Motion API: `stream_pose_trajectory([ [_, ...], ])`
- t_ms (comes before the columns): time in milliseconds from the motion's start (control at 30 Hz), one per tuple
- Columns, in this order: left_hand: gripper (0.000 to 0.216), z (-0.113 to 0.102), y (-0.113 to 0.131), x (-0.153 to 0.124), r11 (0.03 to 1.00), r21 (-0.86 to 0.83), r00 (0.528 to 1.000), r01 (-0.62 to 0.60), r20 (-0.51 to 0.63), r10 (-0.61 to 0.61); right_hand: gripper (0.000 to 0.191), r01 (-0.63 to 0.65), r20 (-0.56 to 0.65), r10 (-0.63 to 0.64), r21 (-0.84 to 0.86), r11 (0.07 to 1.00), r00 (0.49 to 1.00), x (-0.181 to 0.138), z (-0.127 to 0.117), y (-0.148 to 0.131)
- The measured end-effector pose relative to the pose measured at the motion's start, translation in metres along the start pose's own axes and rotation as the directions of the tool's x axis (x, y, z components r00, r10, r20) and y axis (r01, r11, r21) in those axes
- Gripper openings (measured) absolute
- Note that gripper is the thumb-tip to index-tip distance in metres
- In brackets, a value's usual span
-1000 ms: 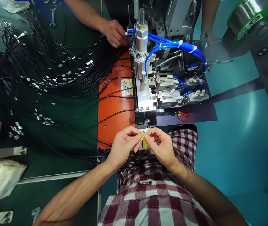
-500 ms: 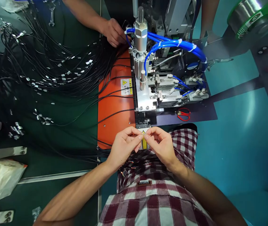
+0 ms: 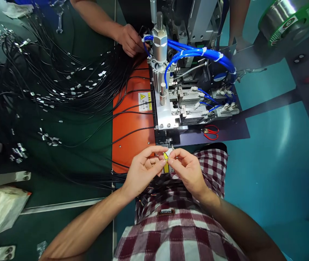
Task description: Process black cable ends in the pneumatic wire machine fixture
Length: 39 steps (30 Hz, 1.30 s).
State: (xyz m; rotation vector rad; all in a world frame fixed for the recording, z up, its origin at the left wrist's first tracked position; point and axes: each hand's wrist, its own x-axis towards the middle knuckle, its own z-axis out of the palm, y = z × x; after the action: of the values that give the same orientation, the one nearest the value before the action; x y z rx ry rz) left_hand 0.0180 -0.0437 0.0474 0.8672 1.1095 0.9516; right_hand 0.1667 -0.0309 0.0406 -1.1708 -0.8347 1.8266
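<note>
Tiny piece point(image 3: 167, 160), long axis unreadable, off orange cover point(image 3: 132, 145) near right corner, sits just left of right hand point(image 3: 189, 169), fingers pinched on it; left hand point(image 3: 140, 173) thumb and index parted, hold unclear.

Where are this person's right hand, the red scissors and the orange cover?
Right hand point(image 3: 189, 171): head view, middle of the hand.
Red scissors point(image 3: 206, 131): head view, where the handles meet.
Orange cover point(image 3: 134, 150): head view, a bare stretch of its top.
</note>
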Motion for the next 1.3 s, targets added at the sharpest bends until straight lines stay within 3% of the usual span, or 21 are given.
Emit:
stream_pose_trajectory([
  [167,0.018,-0.005,0.005,0.0,0.99,0.116,0.992,-0.084,0.1,0.072,0.018,-0.108,0.082,0.1,0.095,0.99,0.992,0.001,-0.005,0.004],
  [367,0.019,-0.015,0.011,0.004,0.987,0.154,0.953,-0.038,0.302,-0.011,0.014,-0.205,0.185,0.181,0.122,0.971,0.966,0.002,-0.008,0.0],
  [533,0.019,-0.021,0.016,0.007,0.99,0.141,0.917,0.005,0.394,-0.061,0.019,-0.244,0.218,0.22,0.086,0.966,0.951,0.0,-0.01,0.0],
  [700,0.012,-0.017,0.017,0.005,0.99,0.141,0.949,0.019,0.309,-0.062,0.023,-0.199,0.19,0.187,0.047,0.979,0.964,-0.003,-0.009,0.0],
  [867,0.011,-0.012,0.011,0.004,0.999,0.034,0.983,0.005,0.186,-0.011,0.026,-0.124,0.127,0.113,0.085,0.989,0.985,-0.005,-0.006,0.001],
  [1000,0.013,-0.01,0.004,0.004,0.993,-0.051,0.989,0.11,0.107,-0.104,0.025,-0.104,0.076,0.095,0.122,0.987,0.993,-0.004,-0.004,0.004],
  [1100,0.016,-0.011,0.002,0.004,0.979,-0.065,0.977,0.192,0.105,-0.185,0.024,-0.12,0.085,0.11,0.13,0.984,0.99,-0.003,-0.004,0.006],
  [1300,0.025,-0.016,0.005,0.004,0.98,0.01,0.968,0.201,0.148,-0.2,0.024,-0.146,0.093,0.135,0.12,0.982,0.986,-0.003,-0.005,0.004],
])
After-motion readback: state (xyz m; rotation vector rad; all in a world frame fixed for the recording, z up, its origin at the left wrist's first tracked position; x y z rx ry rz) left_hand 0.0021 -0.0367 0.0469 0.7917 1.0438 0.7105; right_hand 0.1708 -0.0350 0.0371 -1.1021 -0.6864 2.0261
